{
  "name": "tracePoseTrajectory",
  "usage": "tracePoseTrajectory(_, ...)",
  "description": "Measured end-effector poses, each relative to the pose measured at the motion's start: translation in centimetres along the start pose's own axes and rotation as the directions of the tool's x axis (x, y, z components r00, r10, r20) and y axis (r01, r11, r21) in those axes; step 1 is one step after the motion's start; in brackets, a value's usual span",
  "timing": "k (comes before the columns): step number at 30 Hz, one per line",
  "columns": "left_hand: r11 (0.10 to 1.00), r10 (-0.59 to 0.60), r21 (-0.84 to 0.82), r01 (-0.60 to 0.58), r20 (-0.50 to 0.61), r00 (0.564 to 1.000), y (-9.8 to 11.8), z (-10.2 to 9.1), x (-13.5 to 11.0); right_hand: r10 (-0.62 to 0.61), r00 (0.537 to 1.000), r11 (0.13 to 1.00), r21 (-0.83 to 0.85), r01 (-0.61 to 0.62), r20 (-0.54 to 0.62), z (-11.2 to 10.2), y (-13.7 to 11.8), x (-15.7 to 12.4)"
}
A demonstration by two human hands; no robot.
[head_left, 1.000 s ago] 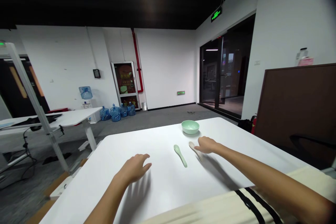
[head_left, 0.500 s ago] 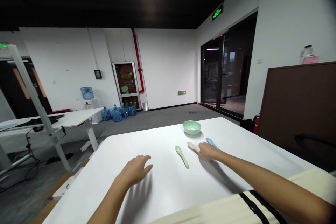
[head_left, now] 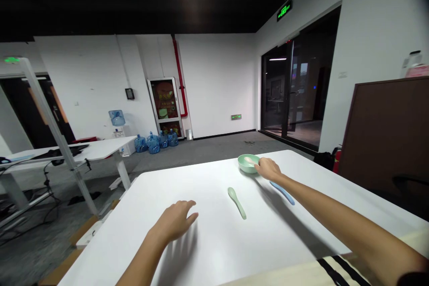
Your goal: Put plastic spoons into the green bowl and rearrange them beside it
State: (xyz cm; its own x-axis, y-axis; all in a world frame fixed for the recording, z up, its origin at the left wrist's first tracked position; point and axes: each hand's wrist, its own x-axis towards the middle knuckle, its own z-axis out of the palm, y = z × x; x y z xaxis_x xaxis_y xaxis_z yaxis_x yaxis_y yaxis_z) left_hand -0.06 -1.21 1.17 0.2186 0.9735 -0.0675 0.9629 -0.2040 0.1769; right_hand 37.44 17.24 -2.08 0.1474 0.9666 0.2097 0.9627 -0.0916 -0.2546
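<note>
Right fingers: the fingers (head_left: 259, 166) of the right hand (head_left: 269, 170) are curled loosely and reach the near right rim of the green bowl (head_left: 244, 166); whether they grip the spoon there, the head view cannot tell.

Left fingers: the left hand (head_left: 174, 221) is open and empty, fingers slightly spread, low over the white table (head_left: 204, 254), and well apart from everything on it.

Spoon in bowl: a cream spoon (head_left: 249, 160) sits inside the bowl, its scoop showing, its handle hidden behind the right fingers; it lies straight ahead of them, running roughly crosswise toward the right hand.

Nearer hand: the right hand is just beside the bowl; the left is far from it.

Green spoon: a green spoon (head_left: 237, 202) lies flat between the hands, its long axis slanting from far left to near right.

Blue spoon: a blue spoon (head_left: 282, 193) lies flat just beside the right forearm, slanting the same way.

Room: beyond the table stand blue water jugs (head_left: 153, 144), a second white table (head_left: 77, 152), a glass door (head_left: 288, 89) and a red fire extinguisher (head_left: 337, 161).
</note>
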Motion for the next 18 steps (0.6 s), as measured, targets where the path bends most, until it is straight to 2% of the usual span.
tracePoseTrajectory(8, 1.0, -0.019, -0.02, 0.019, 0.0, 1.0, -0.2, 0.1, 0.3, 0.054, 0.998, 0.998, 0.013, -0.054, -0.043, 1.1, -0.3, 3.1)
tracePoseTrajectory(18, 0.999, -0.022, -0.031, 0.022, 0.003, 1.0, -0.4, 0.4, 0.5, 0.076, 0.997, 0.997, -0.005, -0.076, 0.012, 3.6, -0.4, 4.6)
